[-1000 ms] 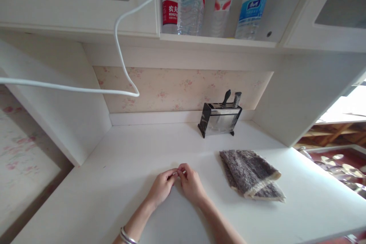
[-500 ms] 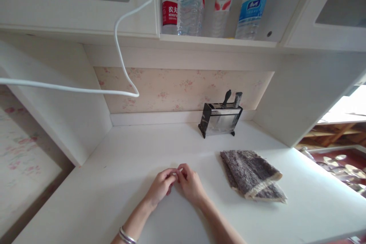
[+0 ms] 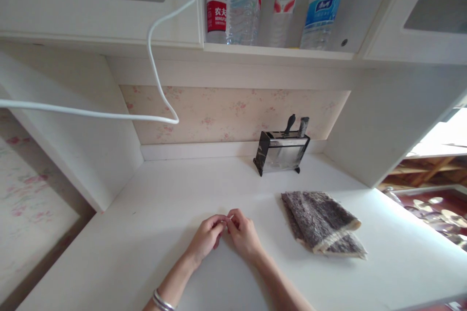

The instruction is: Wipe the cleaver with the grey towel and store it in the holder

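On the white countertop (image 3: 171, 184), my left hand (image 3: 206, 237) and my right hand (image 3: 243, 235) meet at the fingertips. Both have curled fingers, thumb and forefinger pinched together. A tiny pale spot shows where the fingertips touch, too small to name, so I cannot make out what they hold, if anything. A silver bangle (image 3: 162, 301) circles my left wrist. To the right of my right hand, apart from it, lies a folded grey-brown fuzzy cloth (image 3: 317, 221) with a cream edge.
Against the back wall stands a knife block (image 3: 282, 153) with dark handles sticking up. Overhead, an open cabinet shelf (image 3: 277, 52) holds several plastic bottles (image 3: 242, 9). A white cable (image 3: 155, 68) hangs across the upper left. Side panels (image 3: 397, 112) bound the counter.
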### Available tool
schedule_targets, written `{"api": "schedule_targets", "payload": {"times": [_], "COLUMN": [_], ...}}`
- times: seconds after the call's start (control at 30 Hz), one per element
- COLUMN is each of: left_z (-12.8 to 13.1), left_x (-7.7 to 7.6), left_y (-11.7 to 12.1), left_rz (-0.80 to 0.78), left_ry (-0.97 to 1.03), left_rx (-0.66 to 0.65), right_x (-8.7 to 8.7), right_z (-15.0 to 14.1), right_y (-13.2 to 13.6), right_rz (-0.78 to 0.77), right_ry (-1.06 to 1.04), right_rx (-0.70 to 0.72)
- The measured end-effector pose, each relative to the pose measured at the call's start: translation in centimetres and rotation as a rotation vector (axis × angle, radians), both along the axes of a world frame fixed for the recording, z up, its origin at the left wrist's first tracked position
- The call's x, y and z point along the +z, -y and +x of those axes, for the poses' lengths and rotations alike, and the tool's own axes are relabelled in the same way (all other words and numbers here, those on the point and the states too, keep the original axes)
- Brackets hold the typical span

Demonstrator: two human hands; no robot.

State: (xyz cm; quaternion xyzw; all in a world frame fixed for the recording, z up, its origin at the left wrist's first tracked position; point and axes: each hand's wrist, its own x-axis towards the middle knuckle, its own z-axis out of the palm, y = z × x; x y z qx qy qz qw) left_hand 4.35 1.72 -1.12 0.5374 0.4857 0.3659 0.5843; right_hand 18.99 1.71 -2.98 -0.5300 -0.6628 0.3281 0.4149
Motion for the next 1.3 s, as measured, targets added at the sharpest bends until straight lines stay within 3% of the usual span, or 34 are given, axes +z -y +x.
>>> {"api": "schedule_targets", "payload": {"times": [0.43,0.83,1.3], "left_z": [0.1,0.1,0.1], "left_x": [0.2,-0.2,-0.3], "left_y": [0.1,-0.1,-0.2], "left_rz": [0.038,0.046,0.045], "left_ry": [-0.022,-0.049,-0.052], "left_rx": [-0.008,-0.008,-0.03], "right_x": [1.6,1.7,1.4], "right_z": [0.0,0.0,0.3], "right_y": [0.5,0.4,0.4], "right_rz": [0.006,-0.024,-0.102], "right_ry": [0.095,0.161,-0.009], "right_rx": [0.075,0.06,0.112]}}
